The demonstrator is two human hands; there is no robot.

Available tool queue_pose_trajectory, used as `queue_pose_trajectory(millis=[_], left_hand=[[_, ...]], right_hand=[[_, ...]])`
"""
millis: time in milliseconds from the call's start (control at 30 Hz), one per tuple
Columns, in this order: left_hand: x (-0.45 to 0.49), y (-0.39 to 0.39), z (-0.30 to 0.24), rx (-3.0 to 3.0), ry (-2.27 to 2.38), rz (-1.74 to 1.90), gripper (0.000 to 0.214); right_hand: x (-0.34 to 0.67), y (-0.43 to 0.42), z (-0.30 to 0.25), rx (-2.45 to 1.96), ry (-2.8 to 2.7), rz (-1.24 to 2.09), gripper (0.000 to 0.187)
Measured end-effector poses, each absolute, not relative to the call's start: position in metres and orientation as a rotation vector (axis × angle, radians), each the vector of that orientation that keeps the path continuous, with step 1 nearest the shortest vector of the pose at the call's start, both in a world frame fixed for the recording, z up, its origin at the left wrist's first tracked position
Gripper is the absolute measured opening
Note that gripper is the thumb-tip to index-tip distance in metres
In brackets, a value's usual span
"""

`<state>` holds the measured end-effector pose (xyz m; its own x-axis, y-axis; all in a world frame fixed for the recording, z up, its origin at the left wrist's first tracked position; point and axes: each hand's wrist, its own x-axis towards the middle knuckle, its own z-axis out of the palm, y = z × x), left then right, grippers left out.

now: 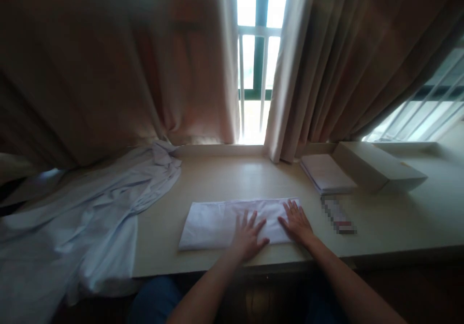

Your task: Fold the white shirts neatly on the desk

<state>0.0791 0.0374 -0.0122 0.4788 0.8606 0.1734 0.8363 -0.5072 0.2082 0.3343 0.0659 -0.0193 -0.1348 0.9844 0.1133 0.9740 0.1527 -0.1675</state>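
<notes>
At the bottom of the frame, legs in blue (155, 297) are tucked under the near edge of a pale table (159, 246). Just past that edge, in the lower middle, lies a folded white cloth (210, 223), long and flat. It looks light and soft, so I think it would bend and sag if picked up by one end. It should not break, but it could crease, and its layers may slide. The best hold is likely at both short ends, pinching all the layers together.

The left hand (248, 237) lies on the near side of the cloth, fingers spread wide (they are a bit blurry). The right hand (296, 221) rests flat on its right end, fingers apart too. Neither hand grips anything.

At the left, a big loose white cloth (101, 213) lies all wrinkled and hangs off the table. At the right sits a small blurred-out thing (338, 215), then a flat white pile (328, 171), with a pale box (384, 164) beside it. At the top, curtains (195, 82) hang by a bright window (260, 63).
</notes>
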Motion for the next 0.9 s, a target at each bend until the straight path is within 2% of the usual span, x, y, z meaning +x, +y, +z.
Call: queue_pose_trajectory(millis=[200,400,900], left_hand=[[-0.012,0.062,-0.007,2.467,1.9,0.28,0.066],[-0.11,0.072,0.002,2.286,2.141,0.167,0.06],[-0.128,0.074,-0.011,2.28,2.161,0.174,0.061]], right_hand=[[0.34,0.073,-0.049,-1.923,-2.267,0.021,0.072],[0.341,0.074,-0.056,-1.89,-2.281,-0.027,0.07],[0.336,0.077,-0.053,-1.941,-2.277,-0.008,0.071]])
